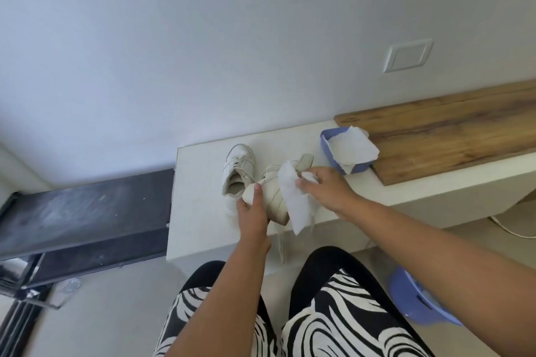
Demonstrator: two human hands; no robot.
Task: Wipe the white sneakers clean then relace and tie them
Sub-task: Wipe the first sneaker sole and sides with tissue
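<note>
One white sneaker (237, 168) stands upright on the white counter (200, 229), toe pointing away. My left hand (252, 211) grips the heel of the second white sneaker (272, 197), which lies tipped on its side with the sole showing toward the right. My right hand (322, 185) presses a white wipe (293, 203) against that sneaker's side. A loose lace (280, 240) hangs from it over the counter's front edge.
A blue tub (329, 153) with white wipes stands at the back right of the counter, next to a wooden board (452, 127). A blue basin (412, 295) sits on the floor at right. A dark treadmill (87, 211) lies at left. My patterned lap is below.
</note>
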